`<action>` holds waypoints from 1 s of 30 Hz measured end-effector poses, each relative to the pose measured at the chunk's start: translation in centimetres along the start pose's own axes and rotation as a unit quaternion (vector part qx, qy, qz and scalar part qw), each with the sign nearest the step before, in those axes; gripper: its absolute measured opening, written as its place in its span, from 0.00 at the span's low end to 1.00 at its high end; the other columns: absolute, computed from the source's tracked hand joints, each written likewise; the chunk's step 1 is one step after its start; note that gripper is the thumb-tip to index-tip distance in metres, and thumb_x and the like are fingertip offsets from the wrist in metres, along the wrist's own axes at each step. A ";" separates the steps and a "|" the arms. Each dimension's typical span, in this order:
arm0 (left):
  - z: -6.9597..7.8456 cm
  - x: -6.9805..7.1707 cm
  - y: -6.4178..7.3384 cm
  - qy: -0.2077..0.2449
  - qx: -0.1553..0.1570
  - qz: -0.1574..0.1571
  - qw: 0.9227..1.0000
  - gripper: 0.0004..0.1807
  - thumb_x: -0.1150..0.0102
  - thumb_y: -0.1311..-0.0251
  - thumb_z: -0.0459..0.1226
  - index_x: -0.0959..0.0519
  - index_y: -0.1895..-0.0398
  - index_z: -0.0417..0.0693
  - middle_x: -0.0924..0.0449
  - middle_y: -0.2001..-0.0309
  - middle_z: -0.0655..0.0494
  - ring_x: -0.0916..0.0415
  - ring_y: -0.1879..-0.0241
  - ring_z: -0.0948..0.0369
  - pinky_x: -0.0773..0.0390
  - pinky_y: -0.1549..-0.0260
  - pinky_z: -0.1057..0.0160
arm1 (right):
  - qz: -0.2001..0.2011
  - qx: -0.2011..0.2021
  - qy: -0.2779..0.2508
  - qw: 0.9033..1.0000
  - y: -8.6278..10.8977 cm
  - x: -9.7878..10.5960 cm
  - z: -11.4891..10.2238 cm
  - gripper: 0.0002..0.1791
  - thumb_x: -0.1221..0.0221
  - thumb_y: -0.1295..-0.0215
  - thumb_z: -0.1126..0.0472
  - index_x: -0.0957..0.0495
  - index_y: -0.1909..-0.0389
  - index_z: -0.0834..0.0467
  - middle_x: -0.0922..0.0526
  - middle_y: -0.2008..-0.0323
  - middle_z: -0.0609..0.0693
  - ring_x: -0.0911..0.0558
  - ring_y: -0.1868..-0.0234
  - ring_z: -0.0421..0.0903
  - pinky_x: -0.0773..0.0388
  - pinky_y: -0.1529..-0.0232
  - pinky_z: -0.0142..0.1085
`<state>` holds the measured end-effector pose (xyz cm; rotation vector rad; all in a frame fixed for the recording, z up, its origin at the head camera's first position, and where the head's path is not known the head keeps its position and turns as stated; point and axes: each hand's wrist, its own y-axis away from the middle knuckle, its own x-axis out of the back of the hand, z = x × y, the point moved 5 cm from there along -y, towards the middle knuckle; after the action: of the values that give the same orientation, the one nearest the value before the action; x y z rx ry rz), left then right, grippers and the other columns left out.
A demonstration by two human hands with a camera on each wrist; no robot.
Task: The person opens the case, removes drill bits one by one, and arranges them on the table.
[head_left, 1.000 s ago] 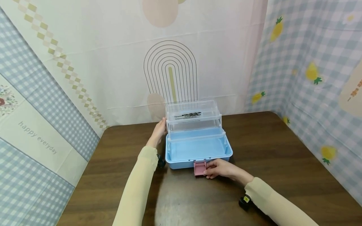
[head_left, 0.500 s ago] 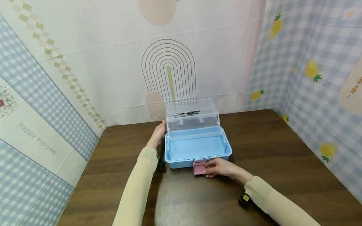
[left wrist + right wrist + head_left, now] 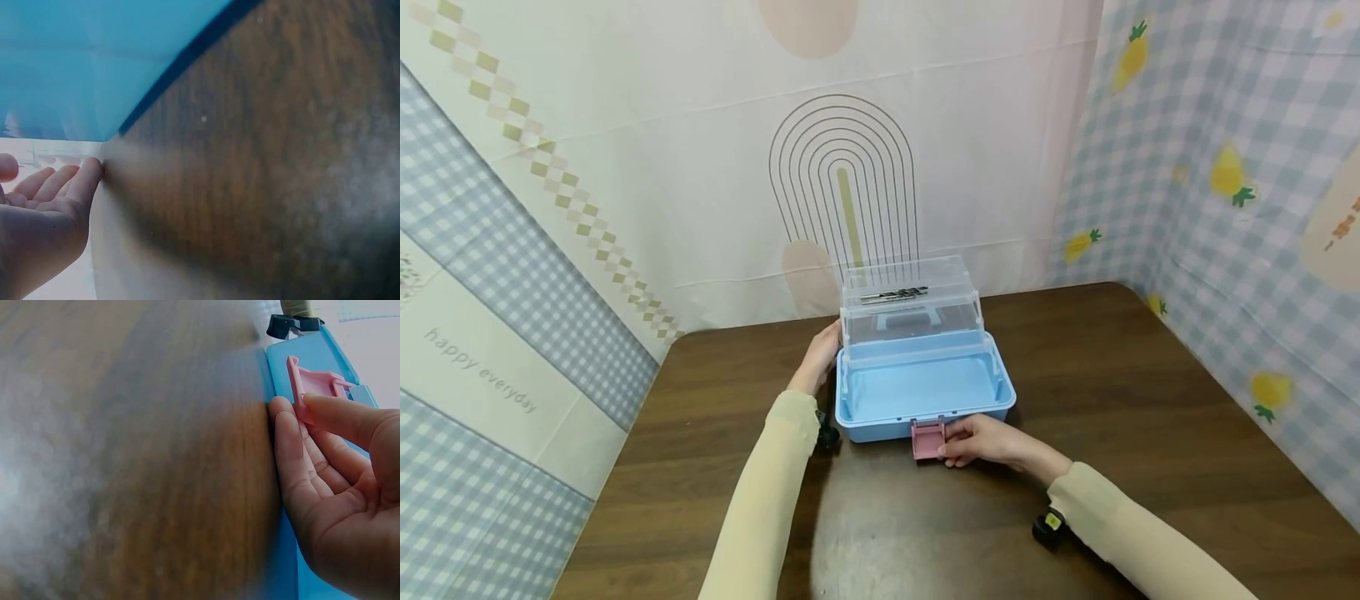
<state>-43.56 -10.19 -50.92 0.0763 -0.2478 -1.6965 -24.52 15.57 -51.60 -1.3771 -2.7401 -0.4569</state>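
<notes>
A light blue storage box [image 3: 925, 392] stands with its clear lid and tray [image 3: 910, 275] raised at the back. Several dark drill bits [image 3: 895, 295] lie in the clear upper part. At the front, a pink latch [image 3: 928, 440] hangs down. My right hand [image 3: 988, 440] pinches its right edge; the right wrist view shows the thumb against the pink latch [image 3: 315, 378]. My left hand [image 3: 822, 354] is at the box's rear left corner, by the clear lid. Its fingers [image 3: 81, 184] look loosely bent in the left wrist view; whether they touch the lid cannot be made out.
The box rests on a dark brown wooden table [image 3: 1112, 375], near its back edge. A printed white cloth [image 3: 715, 167] hangs behind it. Blue checked cloth [image 3: 1247, 233] with pineapples is on the right. Black wrist cameras [image 3: 1048, 529] are strapped at the sleeves.
The head view has shifted slightly. A pale blue handle shape has come into sight behind the clear part. Both hands keep their places, the right one still pinching the latch.
</notes>
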 end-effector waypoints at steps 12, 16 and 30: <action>0.4 0.4 0.4 -0.089 -0.036 0.023 0.995 0.30 0.56 0.21 0.49 0.38 0.22 0.47 0.37 0.26 0.45 0.40 0.28 0.49 0.36 0.33 0.47 | 0.009 0.006 0.006 1.000 0.5 -0.3 -0.6 0.11 0.39 0.29 0.66 0.19 0.57 0.73 0.14 0.64 0.57 0.15 0.63 0.44 0.17 0.58 0.40; 0.7 0.4 0.6 -0.100 -0.044 0.013 0.994 0.30 0.57 0.20 0.48 0.39 0.22 0.47 0.38 0.26 0.45 0.41 0.27 0.49 0.37 0.32 0.47 | 0.010 0.009 0.020 1.000 0.5 -0.2 -0.7 0.10 0.39 0.30 0.65 0.18 0.60 0.71 0.14 0.66 0.55 0.15 0.64 0.43 0.17 0.59 0.39; 0.1 0.5 1.0 -0.092 -0.028 0.009 0.995 0.30 0.56 0.21 0.48 0.40 0.22 0.46 0.35 0.27 0.42 0.35 0.30 0.46 0.33 0.36 0.46 | 0.008 0.008 0.047 0.999 0.7 -0.1 -0.3 0.10 0.39 0.30 0.64 0.17 0.60 0.69 0.14 0.65 0.54 0.16 0.63 0.44 0.18 0.58 0.38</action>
<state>-42.70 -10.79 -50.55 -0.1235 -0.3377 -1.6923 -23.92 15.87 -51.16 -1.3364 -2.6508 -0.4849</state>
